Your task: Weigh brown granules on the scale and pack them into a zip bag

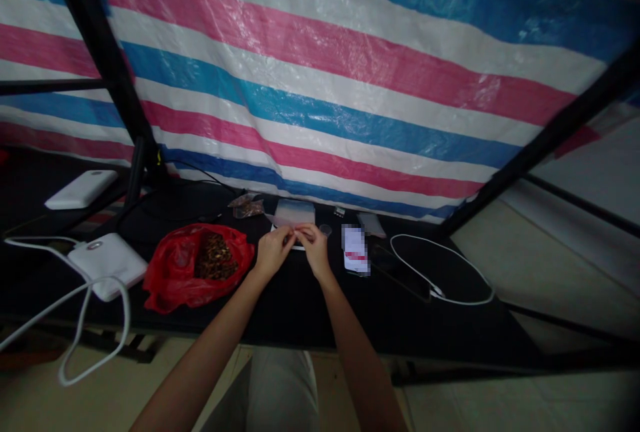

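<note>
My left hand (273,249) and my right hand (314,246) meet at the middle of the black table, fingertips pinched close together. Between them is a thin see-through sheet, apparently a small plastic bag (276,221), its edge sticking out to the left. Just behind and below the fingers lies a flat, pale, shiny object (296,209), partly covered by the hands. To the left of my left hand sits a crumpled red plastic bag (170,262), open at the top, with many small brass-coloured pieces (215,259) inside. A small round clear disc (325,229) lies beside my right hand.
Small clear bags of brownish pieces (249,208) lie behind the red bag. A phone (355,249) with a lit screen is at the right, near a looped white cable (467,260). White power banks (107,264) stand left. A striped plastic sheet (310,92) hangs behind the table.
</note>
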`<state>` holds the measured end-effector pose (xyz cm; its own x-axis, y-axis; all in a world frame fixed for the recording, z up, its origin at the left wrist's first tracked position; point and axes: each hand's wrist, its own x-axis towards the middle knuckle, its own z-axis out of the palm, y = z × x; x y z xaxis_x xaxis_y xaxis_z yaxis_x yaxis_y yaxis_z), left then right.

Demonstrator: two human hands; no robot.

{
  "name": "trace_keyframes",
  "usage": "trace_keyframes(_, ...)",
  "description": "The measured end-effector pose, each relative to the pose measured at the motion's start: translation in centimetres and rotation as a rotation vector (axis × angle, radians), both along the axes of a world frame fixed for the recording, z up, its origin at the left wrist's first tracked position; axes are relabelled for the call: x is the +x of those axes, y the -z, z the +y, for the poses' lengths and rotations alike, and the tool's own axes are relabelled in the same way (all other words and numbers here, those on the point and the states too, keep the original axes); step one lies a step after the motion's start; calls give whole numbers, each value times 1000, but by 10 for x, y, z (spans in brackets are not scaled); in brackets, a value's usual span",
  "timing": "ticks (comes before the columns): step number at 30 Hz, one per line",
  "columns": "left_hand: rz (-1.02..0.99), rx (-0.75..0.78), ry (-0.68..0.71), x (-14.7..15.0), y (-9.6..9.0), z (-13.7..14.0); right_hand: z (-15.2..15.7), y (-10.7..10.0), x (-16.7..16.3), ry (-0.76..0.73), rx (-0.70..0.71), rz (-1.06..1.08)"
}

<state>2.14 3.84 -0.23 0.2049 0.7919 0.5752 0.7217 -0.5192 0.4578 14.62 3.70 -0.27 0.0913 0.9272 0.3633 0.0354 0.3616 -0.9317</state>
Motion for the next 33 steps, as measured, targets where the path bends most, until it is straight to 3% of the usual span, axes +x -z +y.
trace_keyframes(9,64,-24,66,-1,0,1,-2,-2,0,44,-37,-41)
trace_keyframes(16,50,-49,113,0,-3,0,0,4,4,105,18,-102)
trace_keyframes(23,-10,-81,62,-1,-5,-2,-3,-2,1,8,-6,-57)
trace_keyframes(33,93,-60,96,-1,0,0,0,0,5,0,-106,0)
